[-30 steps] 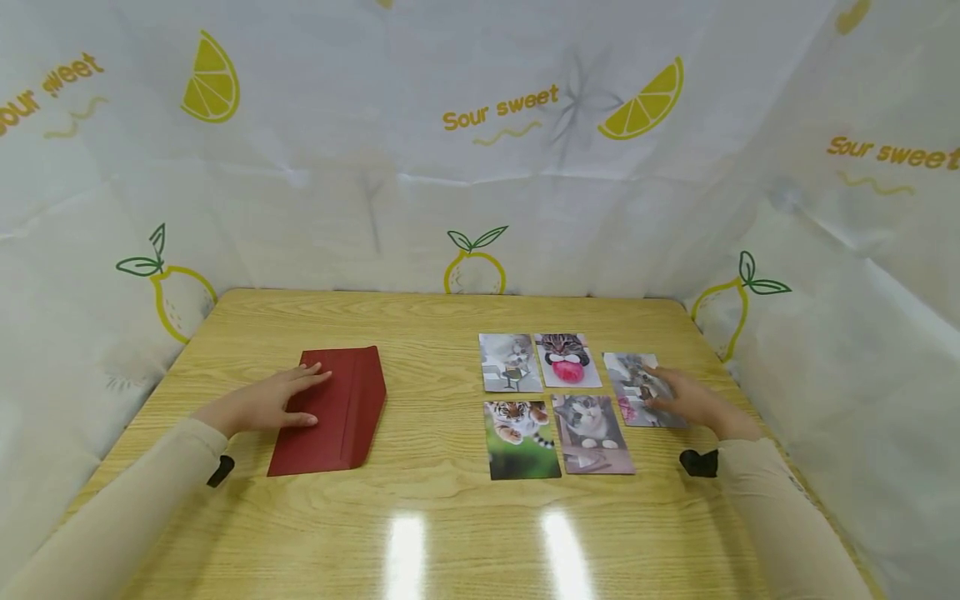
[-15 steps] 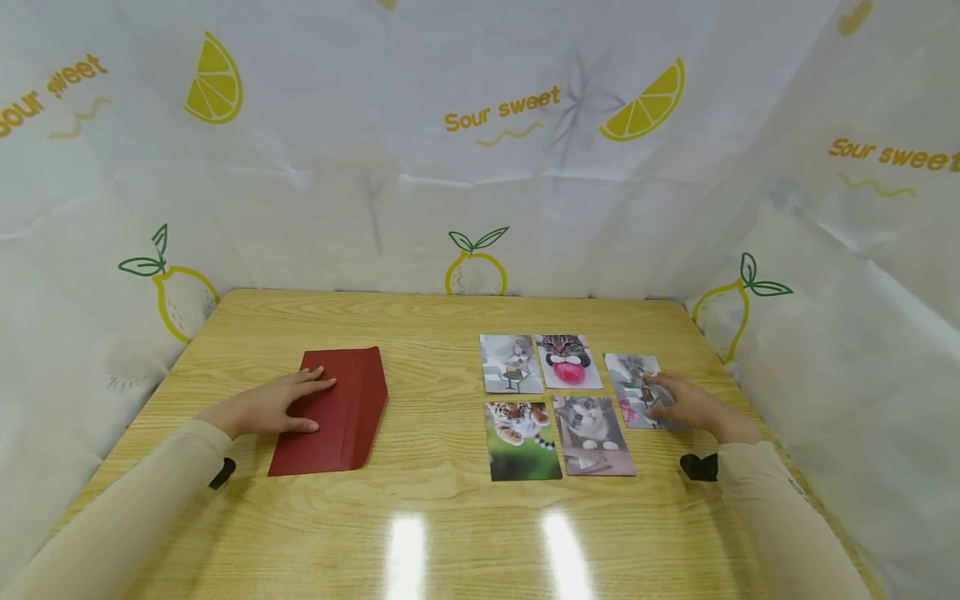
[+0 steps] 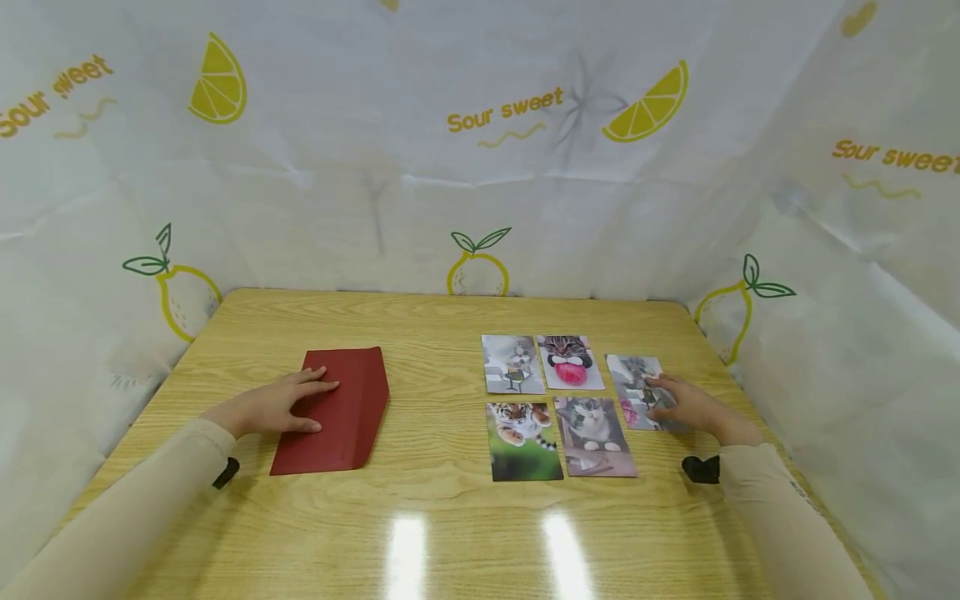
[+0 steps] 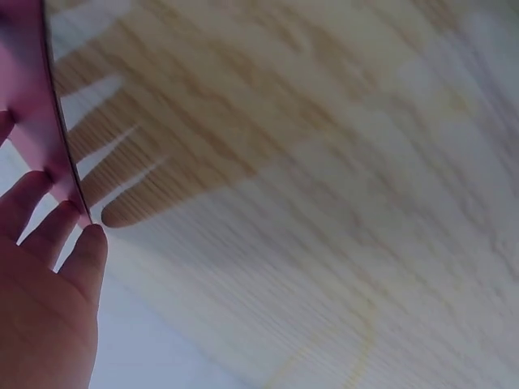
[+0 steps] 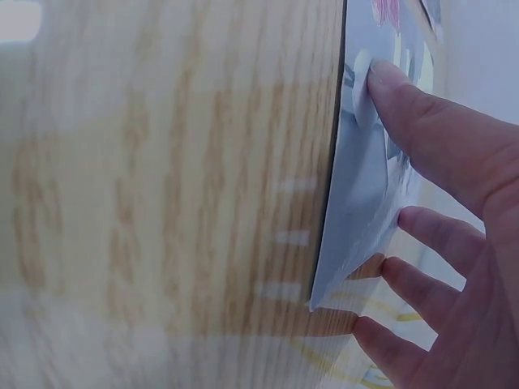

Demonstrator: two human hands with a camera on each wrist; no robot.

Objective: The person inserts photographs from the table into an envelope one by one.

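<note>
While my left hand point(image 3: 272, 406) lies spread on the envelope point(image 3: 342, 410), my loosely parted right hand point(image 3: 701, 410) touches a card point(image 3: 633, 392), gripping nothing; light pressure should avoid creases.

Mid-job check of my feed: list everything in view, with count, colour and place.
Rectangular wood-grain table: one, light yellow-brown, centre.
White printed sheet: count unclear, white with yellow, orange and green prints, behind and beside the table.
Flat red paper envelope: one, red, table's left.
Rectangular paper picture cards: four, multicoloured, two rows of two, right of centre.
Grey-and-pink rectangular picture card: at least one, far right of the others.
Black wrist pieces: two, black, one by each wrist.
Long sleeves: two, beige, both arms.
Left hand: one, bare, on the envelope.
Right hand: one, bare, on the grey-and-pink card.
</note>
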